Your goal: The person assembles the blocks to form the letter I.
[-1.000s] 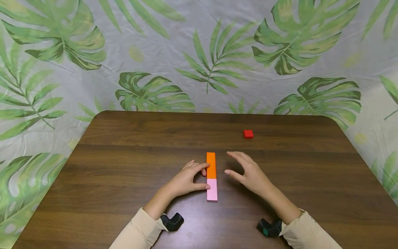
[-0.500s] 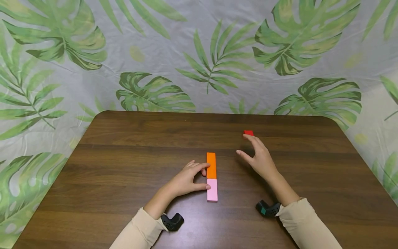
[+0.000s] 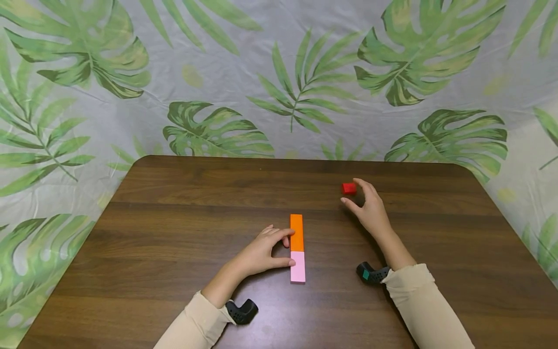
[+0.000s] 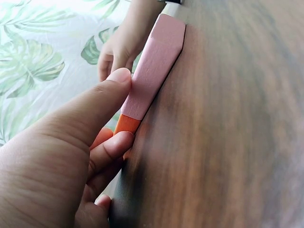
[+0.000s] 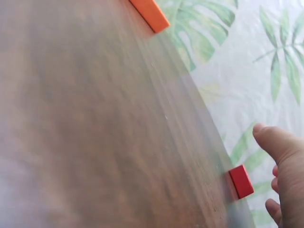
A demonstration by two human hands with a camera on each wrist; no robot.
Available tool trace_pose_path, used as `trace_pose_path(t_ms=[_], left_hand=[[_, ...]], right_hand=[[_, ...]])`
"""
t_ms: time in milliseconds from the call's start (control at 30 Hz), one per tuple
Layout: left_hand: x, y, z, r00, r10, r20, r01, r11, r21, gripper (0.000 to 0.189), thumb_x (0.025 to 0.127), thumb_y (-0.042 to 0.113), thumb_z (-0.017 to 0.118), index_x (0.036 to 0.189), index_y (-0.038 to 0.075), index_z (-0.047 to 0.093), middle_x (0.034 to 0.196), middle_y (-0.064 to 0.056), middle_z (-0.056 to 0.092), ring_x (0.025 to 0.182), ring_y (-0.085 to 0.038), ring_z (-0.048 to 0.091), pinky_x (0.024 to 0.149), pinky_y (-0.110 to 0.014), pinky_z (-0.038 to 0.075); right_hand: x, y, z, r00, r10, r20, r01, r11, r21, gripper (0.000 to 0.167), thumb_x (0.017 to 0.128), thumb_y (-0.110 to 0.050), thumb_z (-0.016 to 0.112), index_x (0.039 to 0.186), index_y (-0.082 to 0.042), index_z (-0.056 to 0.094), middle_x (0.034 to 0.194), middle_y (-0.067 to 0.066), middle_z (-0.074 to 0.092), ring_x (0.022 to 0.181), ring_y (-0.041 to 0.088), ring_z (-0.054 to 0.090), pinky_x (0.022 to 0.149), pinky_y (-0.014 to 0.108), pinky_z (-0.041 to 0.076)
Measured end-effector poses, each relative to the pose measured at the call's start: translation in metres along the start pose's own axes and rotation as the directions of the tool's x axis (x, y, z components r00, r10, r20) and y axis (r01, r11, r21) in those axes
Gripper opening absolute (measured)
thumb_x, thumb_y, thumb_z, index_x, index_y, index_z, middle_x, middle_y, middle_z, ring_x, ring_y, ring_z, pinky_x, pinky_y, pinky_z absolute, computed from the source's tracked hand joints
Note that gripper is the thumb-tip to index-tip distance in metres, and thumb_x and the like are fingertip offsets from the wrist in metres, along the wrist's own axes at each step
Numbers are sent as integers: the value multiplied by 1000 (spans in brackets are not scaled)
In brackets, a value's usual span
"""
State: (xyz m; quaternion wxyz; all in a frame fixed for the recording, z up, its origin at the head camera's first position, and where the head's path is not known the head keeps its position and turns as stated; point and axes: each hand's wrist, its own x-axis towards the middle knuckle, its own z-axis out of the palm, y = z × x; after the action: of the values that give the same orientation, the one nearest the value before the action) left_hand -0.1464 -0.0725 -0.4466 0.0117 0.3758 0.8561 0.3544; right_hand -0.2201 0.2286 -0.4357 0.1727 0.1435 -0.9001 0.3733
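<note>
An orange rectangular block (image 3: pixel 297 238) and a pink block (image 3: pixel 298 271) lie end to end in one line, pointing away from me. My left hand (image 3: pixel 257 254) rests beside them on the left, index fingertip touching the orange block and thumb touching the pink one. The left wrist view shows the thumb against the side of the pink block (image 4: pixel 154 71). Farther back, a small red block (image 3: pixel 348 188) lies on the table. Just right of it is my right hand (image 3: pixel 371 208), thumb and index spread, apart from the red block and holding nothing.
All blocks lie on a dark brown wooden table (image 3: pixel 174 189). Behind its far edge hangs a pale cloth (image 3: pixel 218 72) printed with green leaves. Each wrist carries a black camera mount (image 3: pixel 241 311).
My right hand has moved away from me and to the right, from near the orange block to the red block's right side. The left hand and the blocks have stayed put.
</note>
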Motion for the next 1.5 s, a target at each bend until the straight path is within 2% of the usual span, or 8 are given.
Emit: trace_pose_path(t_ms=[467, 733, 900, 1167, 1500], left_hand=[[0, -1, 1, 1000, 0, 0, 0, 1000, -4, 61, 73, 30, 74, 122, 1, 50, 87, 4, 52, 91, -10, 48, 106, -41, 15], [0, -1, 1, 1000, 8, -10, -8, 1000, -4, 61, 73, 30, 74, 121, 1, 50, 86, 5, 52, 91, -10, 48, 105, -42, 16], [0, -2, 1, 1000, 9, -12, -9, 1000, 4, 61, 73, 31, 74, 121, 2, 50, 86, 5, 51, 91, -10, 48, 105, -42, 16], [-1, -1, 1, 1000, 5, -11, -5, 1000, 4, 60, 74, 31, 74, 121, 2, 50, 87, 5, 51, 92, -10, 48, 106, -41, 16], [0, -1, 1, 1000, 8, -12, -8, 1000, -3, 61, 73, 31, 74, 121, 2, 50, 87, 5, 52, 92, -10, 48, 105, -43, 16]], right_hand=[[10, 15, 1, 990, 104, 100, -102, 995, -20, 66, 82, -26, 66, 133, 2, 35, 131, 22, 38, 120, 36, 35, 96, 52, 29], [14, 20, 1, 969, 163, 188, -159, 987, -35, 68, 85, -28, 63, 138, -1, 31, 137, 23, 32, 124, 39, 29, 98, 53, 24], [14, 22, 1, 955, 178, 236, -168, 984, -63, 65, 87, -27, 60, 139, -2, 30, 139, 22, 30, 126, 39, 27, 99, 54, 22], [14, 23, 3, 966, 171, 191, -162, 985, -64, 47, 88, -13, 58, 131, -1, 42, 132, 22, 39, 123, 39, 32, 97, 54, 26], [14, 21, 4, 980, 145, 137, -142, 989, -31, 39, 85, -12, 62, 121, 0, 51, 121, 22, 48, 114, 37, 42, 94, 52, 31]])
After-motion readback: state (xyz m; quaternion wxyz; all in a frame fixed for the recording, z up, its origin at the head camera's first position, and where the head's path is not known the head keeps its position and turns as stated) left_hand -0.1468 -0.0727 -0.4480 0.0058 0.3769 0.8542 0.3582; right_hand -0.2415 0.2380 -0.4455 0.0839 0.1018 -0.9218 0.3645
